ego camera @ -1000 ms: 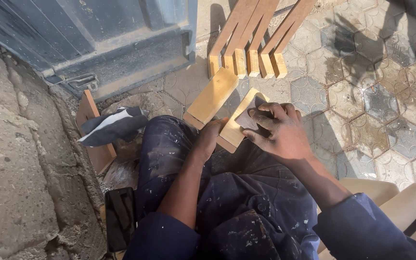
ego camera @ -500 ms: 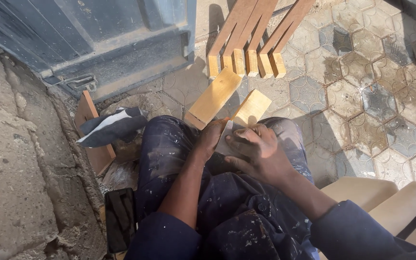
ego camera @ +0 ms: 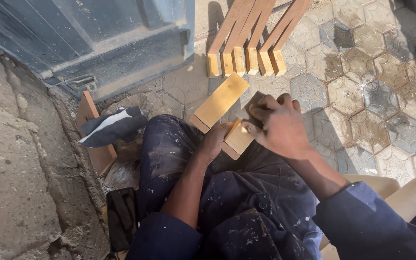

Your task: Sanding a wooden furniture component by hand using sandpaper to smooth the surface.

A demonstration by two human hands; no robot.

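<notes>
Left hand (ego camera: 216,140): my fingers grasp the wood block (ego camera: 239,138) on my lap.
Right hand (ego camera: 279,126): my fingers clench a dark sanding pad (ego camera: 253,105) against the block's top edge.
Nearby: plank (ego camera: 220,100) on paving.

A small wooden block (ego camera: 238,138) rests on the person's lap between the left hand (ego camera: 216,140) and right hand (ego camera: 278,126). Just beyond lies a flat board (ego camera: 220,100); farther ahead, slats (ego camera: 246,60) stand side by side.

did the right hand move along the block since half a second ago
Yes. The right hand slid up and to the right along the small wooden block, toward the leaning wooden slats.
</notes>
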